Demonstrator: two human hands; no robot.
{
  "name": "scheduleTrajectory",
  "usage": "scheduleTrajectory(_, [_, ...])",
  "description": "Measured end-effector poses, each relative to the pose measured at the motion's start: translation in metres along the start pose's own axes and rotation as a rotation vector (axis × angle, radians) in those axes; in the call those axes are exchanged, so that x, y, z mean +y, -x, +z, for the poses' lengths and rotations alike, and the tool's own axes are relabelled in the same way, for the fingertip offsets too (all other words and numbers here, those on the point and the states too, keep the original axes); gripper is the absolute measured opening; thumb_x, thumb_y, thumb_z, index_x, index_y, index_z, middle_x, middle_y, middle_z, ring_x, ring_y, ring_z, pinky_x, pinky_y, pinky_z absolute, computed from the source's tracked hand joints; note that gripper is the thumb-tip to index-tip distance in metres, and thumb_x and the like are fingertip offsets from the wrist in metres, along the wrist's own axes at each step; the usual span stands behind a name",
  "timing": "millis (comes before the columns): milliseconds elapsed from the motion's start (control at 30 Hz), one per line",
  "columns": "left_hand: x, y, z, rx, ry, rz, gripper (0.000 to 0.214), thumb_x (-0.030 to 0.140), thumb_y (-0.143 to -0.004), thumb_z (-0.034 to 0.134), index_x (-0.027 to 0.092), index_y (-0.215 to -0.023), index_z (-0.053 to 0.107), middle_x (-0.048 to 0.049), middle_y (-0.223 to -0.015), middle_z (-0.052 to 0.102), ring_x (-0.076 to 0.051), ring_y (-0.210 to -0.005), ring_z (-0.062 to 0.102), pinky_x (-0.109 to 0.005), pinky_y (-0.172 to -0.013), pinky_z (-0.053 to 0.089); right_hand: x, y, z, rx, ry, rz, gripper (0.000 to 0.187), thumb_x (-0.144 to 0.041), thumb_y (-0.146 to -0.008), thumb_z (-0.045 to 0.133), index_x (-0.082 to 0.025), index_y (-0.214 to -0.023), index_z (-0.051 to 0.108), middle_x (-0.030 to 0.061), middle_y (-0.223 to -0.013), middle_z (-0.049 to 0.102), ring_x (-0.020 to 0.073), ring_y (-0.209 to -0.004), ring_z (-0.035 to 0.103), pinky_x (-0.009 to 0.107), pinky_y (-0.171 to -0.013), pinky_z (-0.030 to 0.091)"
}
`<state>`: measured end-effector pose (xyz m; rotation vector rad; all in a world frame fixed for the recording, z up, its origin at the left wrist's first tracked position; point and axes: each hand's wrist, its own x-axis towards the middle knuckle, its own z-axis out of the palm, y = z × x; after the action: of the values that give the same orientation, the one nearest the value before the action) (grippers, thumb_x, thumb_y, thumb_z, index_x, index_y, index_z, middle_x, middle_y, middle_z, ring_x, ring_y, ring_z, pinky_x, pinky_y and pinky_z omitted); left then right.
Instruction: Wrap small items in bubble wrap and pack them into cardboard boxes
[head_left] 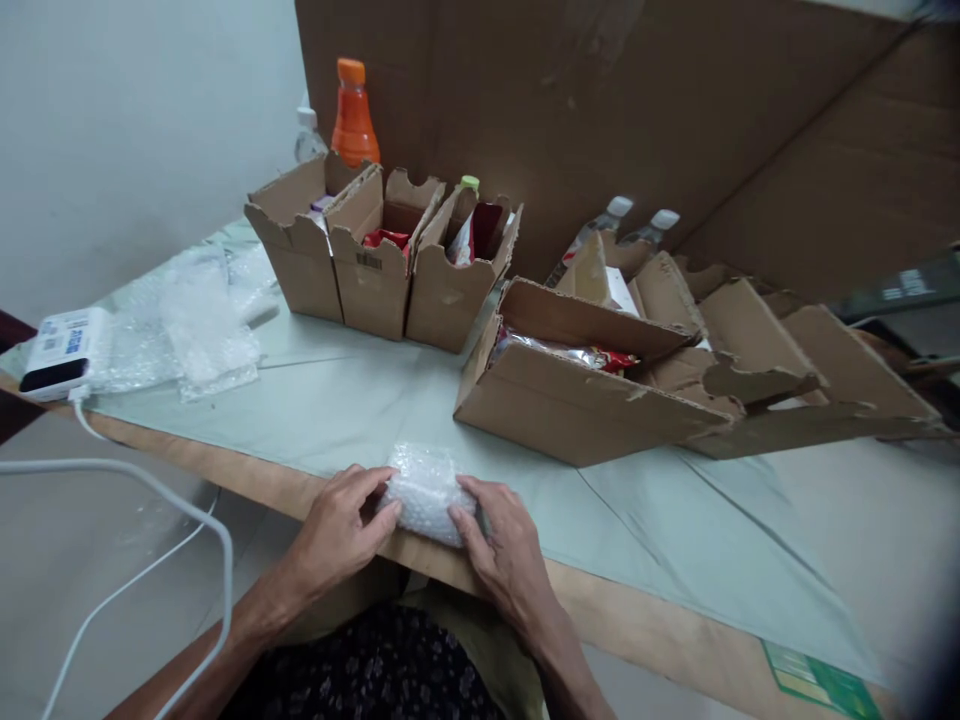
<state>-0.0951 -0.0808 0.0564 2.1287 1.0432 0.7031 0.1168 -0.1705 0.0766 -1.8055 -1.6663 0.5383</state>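
Note:
A small bundle wrapped in bubble wrap [424, 490] lies at the near edge of the table [652, 550]. My left hand [337, 525] presses against its left side with fingers curled onto it. My right hand [502, 545] grips its right side, fingers bent over the wrap. What is inside the wrap is hidden.
Three small open cardboard boxes [375, 262] stand at the back, with an orange bottle [353, 115] behind them. A larger open cardboard box [570, 385] with red packets sits right of centre. Loose bubble wrap [202, 325] and a white device [64, 350] with a cable lie left.

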Motion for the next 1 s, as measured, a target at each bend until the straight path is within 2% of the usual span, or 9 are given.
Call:
scheduleTrajectory(67, [-0.001, -0.006, 0.003, 0.008, -0.013, -0.040, 0.029, 0.030, -0.091, 0.055, 0.017, -0.114, 0.067, -0.0053, -0.089, 0.071, -0.020, -0.081, 0.065, -0.036, -0.076, 0.054, 0.003, 0.001, 0.001, 0.127, 0.073, -0.078, 0.028, -0.033, -0.098, 0.056, -0.022, -0.122, 0.064, 0.0102, -0.112, 0.072, 0.0266, -0.103, 0.065, 0.044, -0.090, 0.050])
scheduleTrajectory(133, [-0.001, -0.011, 0.006, 0.009, -0.041, -0.055, 0.029, 0.031, -0.091, 0.054, 0.017, -0.113, 0.067, -0.0058, -0.089, 0.071, -0.021, -0.080, 0.065, -0.036, -0.075, 0.054, 0.003, 0.000, 0.002, 0.177, 0.136, -0.182, 0.032, -0.032, -0.095, 0.061, -0.022, -0.126, 0.062, 0.0120, -0.120, 0.068, 0.0287, -0.110, 0.061, 0.046, -0.093, 0.048])
scheduleTrajectory(267, [-0.001, -0.014, 0.008, 0.035, -0.113, -0.036, 0.027, 0.029, -0.092, 0.053, 0.018, -0.114, 0.066, -0.0053, -0.089, 0.069, -0.020, -0.080, 0.065, -0.034, -0.073, 0.054, -0.001, -0.005, 0.004, 0.009, 0.236, -0.303, 0.036, -0.025, -0.089, 0.065, -0.022, -0.125, 0.062, 0.0125, -0.128, 0.066, 0.0314, -0.119, 0.058, 0.050, -0.097, 0.045])
scheduleTrajectory(367, [-0.001, -0.012, 0.006, 0.062, -0.171, -0.060, 0.036, 0.035, -0.092, 0.056, 0.020, -0.124, 0.062, -0.0059, -0.093, 0.070, -0.022, -0.083, 0.066, -0.036, -0.074, 0.054, 0.002, -0.011, 0.009, -0.075, 0.247, -0.283, 0.038, -0.020, -0.091, 0.061, -0.023, -0.128, 0.061, 0.0119, -0.130, 0.067, 0.0302, -0.121, 0.058, 0.050, -0.098, 0.046])
scheduleTrajectory(533, [0.006, -0.010, 0.003, -0.016, -0.101, -0.191, 0.056, 0.045, -0.090, 0.058, 0.017, -0.138, 0.052, -0.0073, -0.094, 0.073, -0.024, -0.078, 0.069, -0.038, -0.073, 0.054, 0.017, -0.009, 0.023, 0.061, 0.133, -0.213, 0.035, -0.020, -0.097, 0.053, -0.024, -0.131, 0.061, 0.0094, -0.128, 0.069, 0.0258, -0.118, 0.062, 0.045, -0.098, 0.049])
scheduleTrajectory(667, [0.012, -0.016, 0.016, 0.019, 0.072, -0.245, 0.069, 0.043, -0.089, 0.058, 0.013, -0.148, 0.039, -0.0109, -0.103, 0.074, -0.024, -0.085, 0.071, -0.039, -0.077, 0.057, 0.020, -0.003, 0.030, 0.109, 0.068, -0.206, 0.035, -0.019, -0.096, 0.055, -0.023, -0.130, 0.061, 0.0096, -0.128, 0.069, 0.0256, -0.119, 0.061, 0.046, -0.100, 0.048])
scheduleTrajectory(767, [0.013, -0.018, 0.029, 0.107, 0.143, -0.194, 0.060, 0.035, -0.091, 0.055, 0.014, -0.146, 0.041, -0.0106, -0.104, 0.071, -0.021, -0.088, 0.071, -0.035, -0.078, 0.058, 0.017, 0.003, 0.023, 0.061, 0.042, -0.201, 0.038, -0.018, -0.092, 0.060, -0.024, -0.129, 0.061, 0.0096, -0.130, 0.067, 0.0264, -0.123, 0.059, 0.047, -0.103, 0.047])
scheduleTrajectory(867, [0.018, -0.015, 0.030, 0.159, 0.139, -0.088, 0.055, 0.026, -0.090, 0.053, 0.018, -0.143, 0.045, -0.0074, -0.100, 0.070, -0.018, -0.085, 0.072, -0.029, -0.075, 0.060, 0.013, 0.011, -0.002, 0.055, 0.024, -0.168, 0.051, -0.024, -0.085, 0.070, -0.026, -0.134, 0.058, 0.0113, -0.145, 0.057, 0.0299, -0.133, 0.052, 0.051, -0.109, 0.043])
scheduleTrajectory(1000, [0.034, -0.010, 0.019, 0.054, 0.058, 0.255, 0.074, 0.014, -0.081, 0.055, 0.029, -0.151, 0.037, -0.0030, -0.103, 0.073, -0.016, -0.085, 0.074, -0.025, -0.078, 0.061, 0.003, 0.020, -0.043, -0.015, -0.048, -0.116, 0.090, -0.037, -0.078, 0.080, -0.028, -0.156, 0.035, 0.0139, -0.156, 0.046, 0.0323, -0.142, 0.045, 0.054, -0.115, 0.039])
